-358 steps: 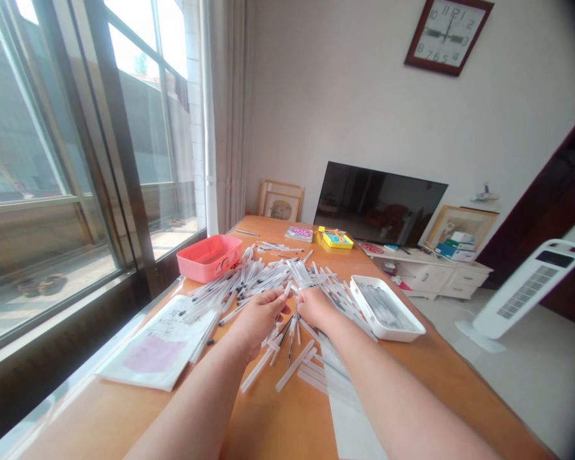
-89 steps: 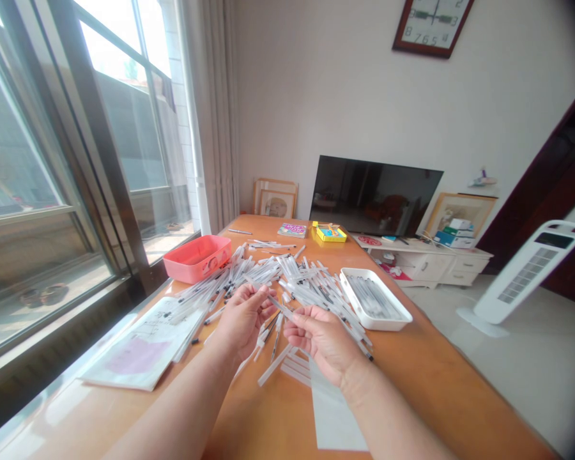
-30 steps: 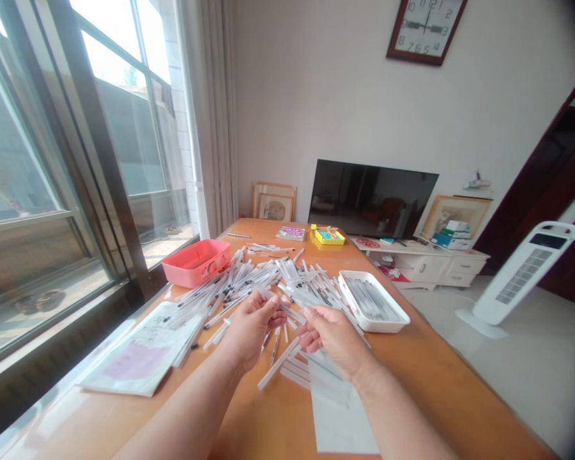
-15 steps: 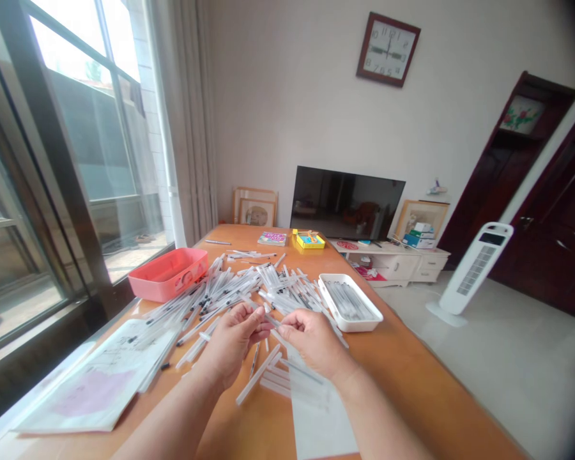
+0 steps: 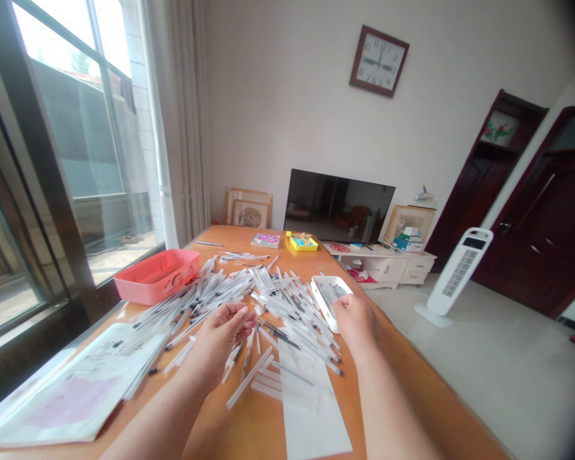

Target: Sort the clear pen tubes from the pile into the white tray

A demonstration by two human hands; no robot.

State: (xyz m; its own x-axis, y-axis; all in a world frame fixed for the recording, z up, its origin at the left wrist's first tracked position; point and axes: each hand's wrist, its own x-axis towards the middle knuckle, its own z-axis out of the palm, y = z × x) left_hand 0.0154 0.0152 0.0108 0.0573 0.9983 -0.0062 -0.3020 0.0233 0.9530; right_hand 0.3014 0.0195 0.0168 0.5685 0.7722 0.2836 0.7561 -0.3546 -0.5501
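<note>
Fingers of the left hand curled loosely together just above a heap of clear plastic black-tipped pens, any pinched pen hidden; fingers of the right hand bunched at the rim of a white rectangular plastic tray of more pens, grip unclear. Beyond the left fingers, a coral-pink plastic box on the orange wooden bench.

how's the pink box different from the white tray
The pink plastic box is coral, the white plastic tray white. The white tray holds pens; none show in the pink box. The right hand is at the white tray, while the left hand is apart from the pink box. Both are open-topped rectangular containers on the orange wooden table.
</note>
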